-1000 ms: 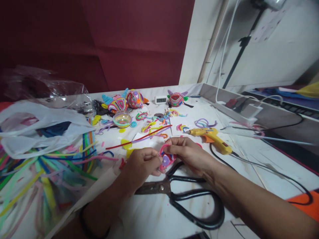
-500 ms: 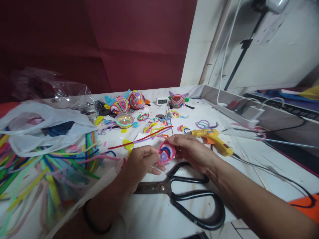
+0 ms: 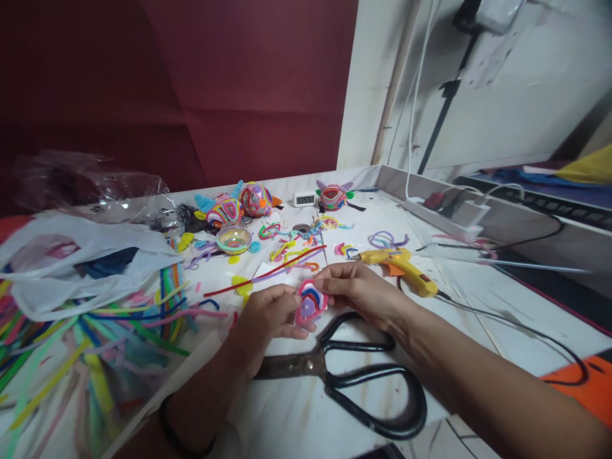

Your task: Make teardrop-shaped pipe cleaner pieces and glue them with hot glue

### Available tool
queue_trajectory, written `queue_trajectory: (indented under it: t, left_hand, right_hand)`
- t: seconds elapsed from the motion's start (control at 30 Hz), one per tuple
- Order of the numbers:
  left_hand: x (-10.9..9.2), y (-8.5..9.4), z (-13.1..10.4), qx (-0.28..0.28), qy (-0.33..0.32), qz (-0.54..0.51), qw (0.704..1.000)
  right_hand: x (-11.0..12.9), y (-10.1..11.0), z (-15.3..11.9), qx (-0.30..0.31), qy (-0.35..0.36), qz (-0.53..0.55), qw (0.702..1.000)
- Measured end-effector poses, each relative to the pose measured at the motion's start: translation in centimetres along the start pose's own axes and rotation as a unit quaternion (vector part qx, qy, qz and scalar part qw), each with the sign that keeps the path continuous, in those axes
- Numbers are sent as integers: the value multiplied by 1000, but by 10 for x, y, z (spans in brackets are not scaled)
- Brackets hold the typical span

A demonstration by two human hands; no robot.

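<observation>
Between my two hands is a small pink-edged craft piece (image 3: pixel 312 302) with blue, red and white curves and a lilac patch, apparently made of fuzzy pipe cleaner. My left hand (image 3: pixel 273 312) pinches its left edge, with some fingers reaching beneath it. On its upper right edge, the fingertips of my right hand (image 3: pixel 351 290) are closed. Black-handled scissors (image 3: pixel 329 366) lie on the table just below, their blades partly hidden by my left wrist. Beyond my right hand rests a yellow hot glue gun (image 3: pixel 401 268). A red pipe cleaner (image 3: pixel 268 274) lies behind the craft piece.
Loose pipe cleaners (image 3: pixel 95 357) spread across the left beside a white plastic bag (image 3: pixel 86 261). Colourful decorated balls (image 3: pixel 258 199), a small digital clock (image 3: pixel 305 199) and a clear bowl (image 3: pixel 233 239) stand at the back. A power strip (image 3: pixel 440 217) and cables run along the right.
The craft piece has turned a little between my fingers, and my right fingertips have closed in on its upper edge. The whole view has shifted slightly.
</observation>
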State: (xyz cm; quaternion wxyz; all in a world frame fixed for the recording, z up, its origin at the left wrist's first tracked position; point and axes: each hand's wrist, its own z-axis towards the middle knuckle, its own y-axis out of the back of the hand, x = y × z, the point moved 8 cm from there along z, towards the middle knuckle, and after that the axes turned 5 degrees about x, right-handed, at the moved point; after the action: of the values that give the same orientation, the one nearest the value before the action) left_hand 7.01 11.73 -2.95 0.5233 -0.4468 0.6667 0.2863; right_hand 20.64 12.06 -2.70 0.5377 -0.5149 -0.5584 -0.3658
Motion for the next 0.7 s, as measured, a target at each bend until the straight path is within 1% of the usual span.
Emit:
queue_trajectory:
  t: [0.1,0.23,0.47,0.57,0.7]
  left_hand:
    - [0,1,1,-9,-7,-8,1000]
    - [0,6,2,-41,-24,4,999]
    - [-1,12,4,-73,-49,3,996]
    - [-1,12,4,-73,-47,10,996]
    - [3,8,4,-52,-34,20,998]
  right_hand:
    - [-1,-5,-1,7,-3,-6,1000]
    - [-1,-10,-1,18,-1,-20,1000]
    - [1,-7,-2,35,6,-27,999]
    - [1,-7,-2,33,11,-37,999]
    - [3,-10,-2,33,21,-56,998]
